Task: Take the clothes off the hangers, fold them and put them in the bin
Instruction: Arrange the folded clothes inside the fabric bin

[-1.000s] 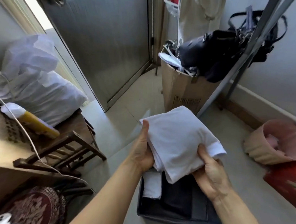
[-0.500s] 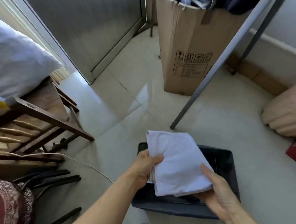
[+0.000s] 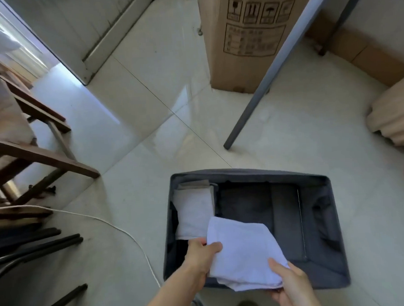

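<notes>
A folded white garment [image 3: 243, 253] hangs over the near half of the dark grey fabric bin [image 3: 326, 275] on the floor. My left hand [image 3: 200, 256] grips its left edge, thumb on top. My right hand [image 3: 288, 281] holds its near right corner from below, thumb over the cloth. Inside the bin lie another folded white piece [image 3: 195, 214] at the left and dark folded clothes [image 3: 257, 201] in the middle. No hangers are in view.
A tall cardboard box [image 3: 241, 33] stands beyond the bin, with a grey rack leg [image 3: 258, 91] slanting down beside it. Wooden furniture [image 3: 32, 147] and black chair legs [image 3: 37, 245] crowd the left. A white cable [image 3: 120, 229] crosses the floor. A beige basket [image 3: 393, 117] sits at right.
Both hands have carried the folded white garment down from chest height to the near half of the bin. My view has tilted down toward the floor.
</notes>
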`<state>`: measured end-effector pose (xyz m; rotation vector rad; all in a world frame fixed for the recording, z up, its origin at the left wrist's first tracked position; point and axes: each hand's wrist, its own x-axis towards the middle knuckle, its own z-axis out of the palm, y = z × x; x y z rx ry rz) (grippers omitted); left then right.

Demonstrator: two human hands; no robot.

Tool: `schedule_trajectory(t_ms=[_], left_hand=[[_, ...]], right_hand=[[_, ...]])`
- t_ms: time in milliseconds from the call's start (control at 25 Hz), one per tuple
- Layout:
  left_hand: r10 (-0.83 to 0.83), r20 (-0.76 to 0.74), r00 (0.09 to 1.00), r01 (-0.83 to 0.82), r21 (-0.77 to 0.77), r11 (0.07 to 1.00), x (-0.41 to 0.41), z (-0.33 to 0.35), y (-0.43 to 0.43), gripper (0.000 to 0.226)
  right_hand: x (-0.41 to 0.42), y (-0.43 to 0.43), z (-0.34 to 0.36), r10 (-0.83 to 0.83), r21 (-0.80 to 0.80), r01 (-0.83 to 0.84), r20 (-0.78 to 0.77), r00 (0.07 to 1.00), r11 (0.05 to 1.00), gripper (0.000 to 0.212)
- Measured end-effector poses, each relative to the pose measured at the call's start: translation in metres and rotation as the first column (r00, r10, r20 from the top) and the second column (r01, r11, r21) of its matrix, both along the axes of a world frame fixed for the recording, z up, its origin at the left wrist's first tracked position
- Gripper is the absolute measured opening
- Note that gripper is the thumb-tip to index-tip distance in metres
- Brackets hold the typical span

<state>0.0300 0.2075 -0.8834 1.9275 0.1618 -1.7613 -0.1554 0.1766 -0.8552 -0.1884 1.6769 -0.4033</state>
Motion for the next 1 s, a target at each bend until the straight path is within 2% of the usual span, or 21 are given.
schedule_trajectory(t_ms=[80, 160, 240, 440, 600, 680, 760, 840, 920, 1000], left_hand=[[-0.021, 0.029, 0.999, 0.020, 0.018, 1.000, -0.007, -0.013, 0.001, 0.027], [-0.014, 0.049, 0.999, 0.014, -0.007, 1.000, -0.013, -0.021, -0.003, 0.020], [-0.035, 0.059, 0.998, 0.039, -0.061, 0.997, -0.014, -0.029, -0.008, 0.016], [-0.083, 0.058, 0.995, 0.090, -0.135, 0.987, -0.012, -0.041, -0.032, 0.035], [-0.138, 0.115, 0.984, 0.157, -0.179, 0.971, -0.016, -0.053, -0.053, 0.046], [-0.185, 0.179, 0.966, 0.217, -0.176, 0.960, -0.017, -0.060, -0.062, 0.051], [-0.283, 0.233, 0.930, 0.318, -0.128, 0.939, -0.019, -0.063, -0.066, 0.054], [-0.357, 0.260, 0.897, 0.397, -0.121, 0.910, -0.023, -0.062, -0.063, 0.052], [-0.373, 0.220, 0.901, 0.405, -0.124, 0.906, -0.027, -0.049, -0.060, 0.046], [-0.321, 0.145, 0.936, 0.339, -0.123, 0.933, -0.028, -0.030, -0.060, 0.040]], right_hand=[[-0.006, 0.000, -0.012, -0.005, 0.011, 0.005, -0.018, 1.000, 1.000, 0.014], [-0.010, -0.002, -0.023, -0.034, 0.016, 0.034, -0.013, 0.999, 0.999, 0.021], [-0.010, -0.007, -0.030, -0.031, 0.005, 0.031, 0.020, 0.999, 1.000, 0.017], [-0.013, -0.027, -0.045, 0.014, -0.032, -0.012, 0.045, 0.999, 0.999, 0.019], [-0.017, -0.051, -0.064, 0.010, -0.069, -0.009, 0.022, 1.000, 0.998, 0.023], [-0.016, -0.056, -0.076, 0.089, -0.057, -0.090, -0.013, 0.996, 0.994, 0.031], [-0.012, -0.055, -0.084, 0.228, 0.012, -0.229, -0.117, 0.966, 0.973, 0.052], [-0.010, -0.056, -0.082, 0.273, 0.015, -0.275, -0.184, 0.944, 0.961, 0.063], [-0.010, -0.057, -0.074, 0.273, -0.021, -0.282, -0.191, 0.943, 0.959, 0.056], [-0.007, -0.058, -0.055, 0.269, -0.034, -0.278, -0.163, 0.949, 0.960, 0.048]])
